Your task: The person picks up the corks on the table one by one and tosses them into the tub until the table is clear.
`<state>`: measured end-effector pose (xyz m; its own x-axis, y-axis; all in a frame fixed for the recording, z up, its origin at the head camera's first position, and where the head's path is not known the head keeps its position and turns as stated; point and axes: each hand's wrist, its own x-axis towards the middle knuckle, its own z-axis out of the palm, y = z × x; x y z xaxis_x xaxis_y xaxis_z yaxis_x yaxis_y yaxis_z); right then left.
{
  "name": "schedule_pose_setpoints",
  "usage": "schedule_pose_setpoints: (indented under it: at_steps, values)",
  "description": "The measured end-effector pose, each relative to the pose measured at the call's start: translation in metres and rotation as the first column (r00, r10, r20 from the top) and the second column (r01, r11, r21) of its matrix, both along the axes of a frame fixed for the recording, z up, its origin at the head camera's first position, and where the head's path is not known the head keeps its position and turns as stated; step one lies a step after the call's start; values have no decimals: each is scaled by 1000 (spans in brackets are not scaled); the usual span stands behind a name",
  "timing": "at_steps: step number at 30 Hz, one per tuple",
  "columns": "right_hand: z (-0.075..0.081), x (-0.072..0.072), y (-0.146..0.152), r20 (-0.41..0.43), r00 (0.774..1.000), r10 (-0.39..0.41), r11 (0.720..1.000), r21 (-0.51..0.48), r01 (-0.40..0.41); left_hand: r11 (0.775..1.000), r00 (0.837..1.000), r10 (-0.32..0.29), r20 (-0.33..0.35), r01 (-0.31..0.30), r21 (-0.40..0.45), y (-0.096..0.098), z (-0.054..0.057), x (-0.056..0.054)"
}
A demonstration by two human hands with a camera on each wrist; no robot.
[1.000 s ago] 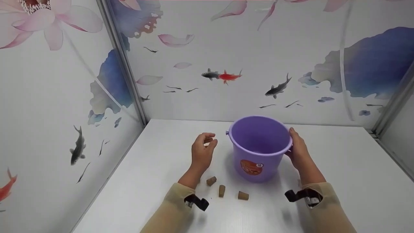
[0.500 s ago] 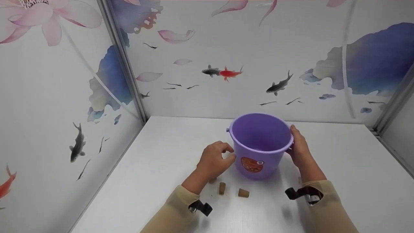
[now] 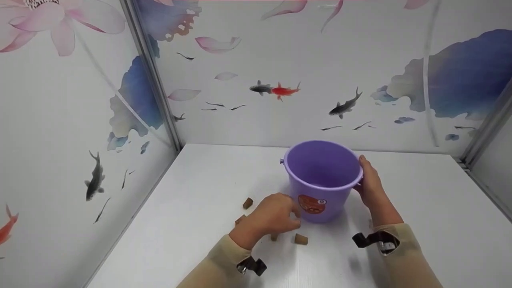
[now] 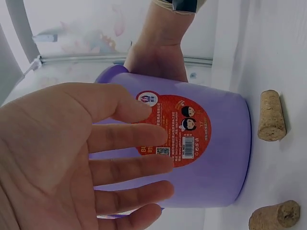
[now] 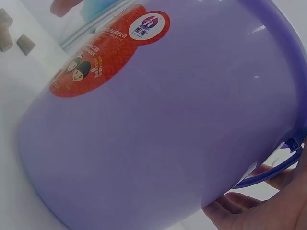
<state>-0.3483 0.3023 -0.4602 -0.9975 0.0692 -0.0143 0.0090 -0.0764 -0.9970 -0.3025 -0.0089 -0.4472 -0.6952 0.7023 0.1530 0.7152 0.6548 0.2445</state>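
A purple bucket (image 3: 320, 200) with a red label stands upright on the white table, its mouth facing up. My right hand (image 3: 370, 184) holds its right side just below the rim, beside the bucket's handle (image 5: 271, 175). My left hand (image 3: 272, 216) hovers in front of the bucket's lower left side, palm towards the label (image 4: 175, 129), with its fingers loosely extended and nothing in them. Below its fingertips lies a tan cork (image 3: 301, 239). Another cork (image 3: 274, 237) is partly covered by this hand, and a third cork (image 3: 240, 219) peeks out behind the wrist.
One more cork (image 3: 248, 203) lies left of the bucket, beyond the left hand. A printed panel wall (image 3: 224, 128) rises behind the table (image 3: 432, 224), and another panel (image 3: 52, 160) closes off the left side.
My left hand has swung right and then down towards me, from left of the bucket to in front of it. The upper left cork has come into sight. The right hand and bucket stay put.
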Motion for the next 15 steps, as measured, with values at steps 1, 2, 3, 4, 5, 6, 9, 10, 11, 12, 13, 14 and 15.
schedule_pose_setpoints:
  at_steps: [1,2,3,4,5,6,9,10,11,12,13,14,15]
  values:
    - [0,0,0,-2,1000,-3,1000,-1,3,1000,1000,-15,5,15,-17,1,-1,1]
    - [0,0,0,-4,1000,-7,1000,-2,7,999,1000,-30,7,30,-33,3,-2,1]
    - [0,0,0,-6,1000,-9,1000,-2,9,998,999,-45,7,45,-48,4,-3,2]
    - [-1,0,0,-8,1000,-9,1000,1,9,996,998,-61,4,61,-63,6,-5,2]
    - [-1,0,1,-9,1000,-5,1000,1,5,994,997,-76,2,76,-75,7,-6,2]
    - [-1,0,1,-9,1000,-5,1000,1,5,992,996,-92,-1,92,-85,8,-8,2]
    - [-1,0,0,-9,1000,-5,1000,3,5,984,988,-154,-9,152,-98,12,-15,1]
    - [-1,0,0,-9,1000,-4,1000,5,4,979,984,-180,-13,178,-96,13,-17,0]
    - [-1,0,0,-9,1000,-6,1000,3,6,974,978,-209,-20,206,-93,14,-19,0]
    - [-1,0,-1,-10,1000,-11,1000,3,11,968,971,-236,-25,233,-89,15,-22,-1]
    - [-1,0,-1,-12,1000,-13,1000,2,13,963,965,-259,-32,255,-89,16,-24,-1]
    - [-1,0,0,-11,1000,-15,1000,3,15,958,960,-276,-40,271,-88,17,-26,-2]
    - [-1,-1,-1,-12,1000,-17,1000,3,17,955,956,-289,-41,285,-87,18,-28,-2]
